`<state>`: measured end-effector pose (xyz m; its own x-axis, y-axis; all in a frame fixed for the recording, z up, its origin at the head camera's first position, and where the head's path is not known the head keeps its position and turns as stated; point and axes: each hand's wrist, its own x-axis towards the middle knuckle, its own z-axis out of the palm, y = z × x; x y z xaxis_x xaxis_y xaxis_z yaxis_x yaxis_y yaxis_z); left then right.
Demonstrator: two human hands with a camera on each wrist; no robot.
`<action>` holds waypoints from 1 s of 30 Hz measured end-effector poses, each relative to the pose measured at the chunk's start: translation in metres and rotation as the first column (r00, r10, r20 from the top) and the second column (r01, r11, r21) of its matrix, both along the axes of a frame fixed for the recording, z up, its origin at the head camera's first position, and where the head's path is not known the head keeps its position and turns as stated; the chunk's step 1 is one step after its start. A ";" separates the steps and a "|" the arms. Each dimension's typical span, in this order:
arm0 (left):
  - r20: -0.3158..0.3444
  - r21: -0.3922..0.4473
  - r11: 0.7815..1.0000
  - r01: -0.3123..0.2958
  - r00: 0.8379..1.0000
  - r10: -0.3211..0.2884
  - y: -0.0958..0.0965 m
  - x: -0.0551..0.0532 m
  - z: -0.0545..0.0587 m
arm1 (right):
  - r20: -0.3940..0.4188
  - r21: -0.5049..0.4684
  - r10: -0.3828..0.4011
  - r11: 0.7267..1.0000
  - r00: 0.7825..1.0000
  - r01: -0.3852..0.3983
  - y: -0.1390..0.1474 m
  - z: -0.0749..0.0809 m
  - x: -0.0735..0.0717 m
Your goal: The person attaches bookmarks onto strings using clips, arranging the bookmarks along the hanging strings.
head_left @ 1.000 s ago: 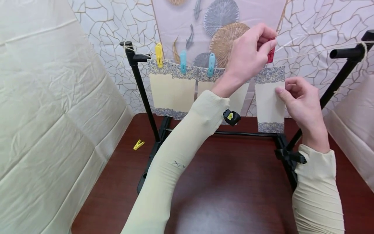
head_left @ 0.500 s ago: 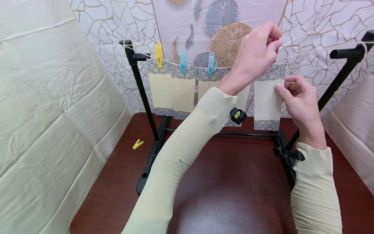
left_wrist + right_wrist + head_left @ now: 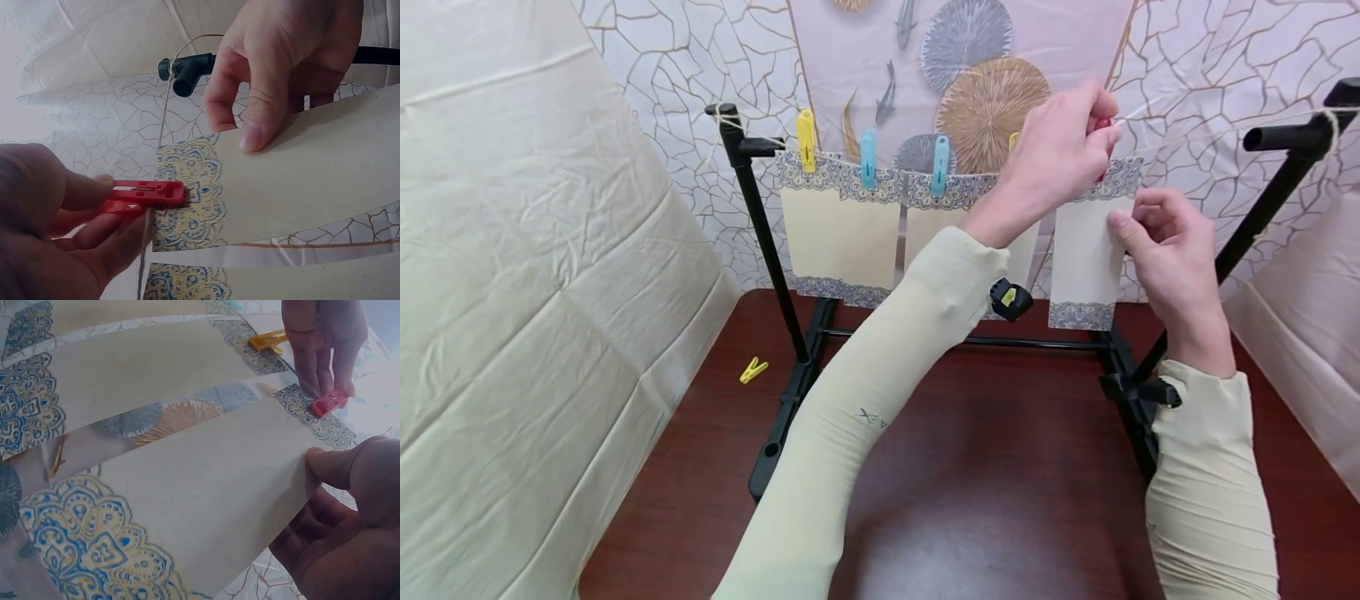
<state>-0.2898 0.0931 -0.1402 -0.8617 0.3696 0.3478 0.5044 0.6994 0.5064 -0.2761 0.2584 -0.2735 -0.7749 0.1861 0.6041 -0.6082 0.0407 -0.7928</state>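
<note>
My left hand [image 3: 1060, 146] pinches a red clothespin [image 3: 147, 193] at the string [image 3: 165, 115]. The pin's tip lies over the patterned top border of a cream paper card [image 3: 1086, 250]. Between thumb and fingers, my right hand [image 3: 1176, 262] holds that card by its right edge, just below the border. The right wrist view shows the red clothespin at the card's far end. Left along the line, several similar cards hang from a yellow clothespin [image 3: 807, 142], blue clothespins [image 3: 942, 165] and another yellow one [image 3: 267, 341], mostly hidden behind my left hand in the head view.
A black frame [image 3: 752, 208] carries the string between its two posts and stands on a dark red-brown table [image 3: 970, 467]. A loose yellow clothespin [image 3: 754, 370] lies on the table at left. Pale cloth hangs at both sides, with a patterned backdrop behind.
The card has risen and shifted slightly left at its lower end. My left hand moved right, then came down, bringing the red clothespin from above the card onto its top border.
</note>
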 end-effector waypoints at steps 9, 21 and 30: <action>-0.018 -0.086 0.995 0.051 0.998 -0.053 -0.004 0.002 -0.005 | 0.034 -0.005 0.050 0.999 0.998 -0.050 0.001 -0.004 0.002; -0.249 -0.076 0.991 0.107 0.961 -0.122 -0.023 0.024 -0.018 | 0.145 0.236 -0.148 0.965 0.978 0.111 0.013 -0.014 0.014; -0.300 0.330 0.886 0.325 0.926 -0.228 -0.064 0.034 -0.030 | 0.132 0.340 -0.190 0.931 0.973 0.135 0.033 -0.029 0.033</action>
<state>-0.2556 0.0289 -0.1700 -0.6114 0.3840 0.6919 0.7913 0.3006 0.5324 -0.2434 0.2916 -0.3028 -0.8421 0.1314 0.5230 -0.4372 0.4014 -0.8048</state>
